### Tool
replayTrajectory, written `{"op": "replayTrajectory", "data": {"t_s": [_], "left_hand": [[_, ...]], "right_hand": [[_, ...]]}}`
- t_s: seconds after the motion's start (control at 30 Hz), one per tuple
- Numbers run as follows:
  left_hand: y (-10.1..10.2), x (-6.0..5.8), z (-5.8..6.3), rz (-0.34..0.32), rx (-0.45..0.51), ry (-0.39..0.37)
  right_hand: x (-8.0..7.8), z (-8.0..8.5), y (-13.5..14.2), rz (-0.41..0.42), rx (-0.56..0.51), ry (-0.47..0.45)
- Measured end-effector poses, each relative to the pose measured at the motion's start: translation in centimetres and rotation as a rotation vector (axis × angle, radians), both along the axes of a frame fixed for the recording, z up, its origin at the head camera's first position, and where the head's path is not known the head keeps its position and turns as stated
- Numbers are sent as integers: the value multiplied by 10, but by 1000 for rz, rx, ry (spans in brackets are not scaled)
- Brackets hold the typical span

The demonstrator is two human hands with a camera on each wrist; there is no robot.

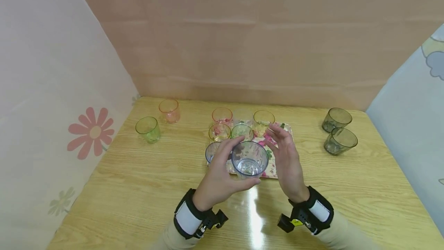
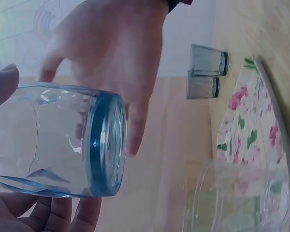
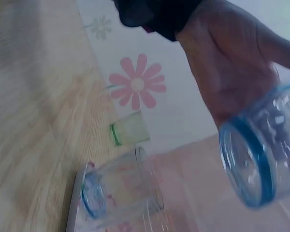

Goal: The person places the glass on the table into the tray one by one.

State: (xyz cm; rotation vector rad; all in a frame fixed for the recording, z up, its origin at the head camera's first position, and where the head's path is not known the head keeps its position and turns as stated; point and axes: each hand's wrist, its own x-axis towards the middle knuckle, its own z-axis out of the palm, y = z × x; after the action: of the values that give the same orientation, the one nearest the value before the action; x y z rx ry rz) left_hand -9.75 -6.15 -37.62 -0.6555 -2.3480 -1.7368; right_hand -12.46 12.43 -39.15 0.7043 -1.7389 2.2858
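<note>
A clear glass with a bluish tint (image 1: 249,161) is held up over the front of a floral tray (image 1: 272,169). My left hand (image 1: 220,178) grips it from the left, thumb at the near side and fingers at the far side. In the left wrist view the glass (image 2: 58,140) shows its thick blue base. To its right, my right hand (image 1: 288,165) is raised with straight fingers, holding nothing and apart from the glass. On the tray behind stand several glasses, among them a blue-rimmed one (image 1: 211,151), a green one (image 1: 242,131) and a yellow one (image 1: 264,120).
At the back left of the wooden table (image 1: 145,188) stand a pink glass (image 1: 170,112) and a green glass (image 1: 148,129). Two dark grey glasses (image 1: 337,119) stand close together at the right. Covered walls (image 1: 243,49) enclose the back and sides.
</note>
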Motion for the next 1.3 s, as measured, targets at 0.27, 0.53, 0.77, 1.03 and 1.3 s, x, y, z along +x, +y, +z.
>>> {"op": "replayTrajectory", "data": {"t_s": [0.27,0.53,0.77,1.03,1.3], "left_hand": [[10,1,-4,-26,11,29],[7,0,-7,-50,75,-30],[-2,-6,-9,23,57,-7],[-14,-12,-10,72,69,-3],[-18,-16,-13,93,60,-2]], "right_hand": [[10,0,-12,146,125,-87],[14,-4,-12,285,124,-37],[14,-5,-4,374,117,-12],[13,-13,4,515,63,46],[11,-14,2,377,121,127]]}}
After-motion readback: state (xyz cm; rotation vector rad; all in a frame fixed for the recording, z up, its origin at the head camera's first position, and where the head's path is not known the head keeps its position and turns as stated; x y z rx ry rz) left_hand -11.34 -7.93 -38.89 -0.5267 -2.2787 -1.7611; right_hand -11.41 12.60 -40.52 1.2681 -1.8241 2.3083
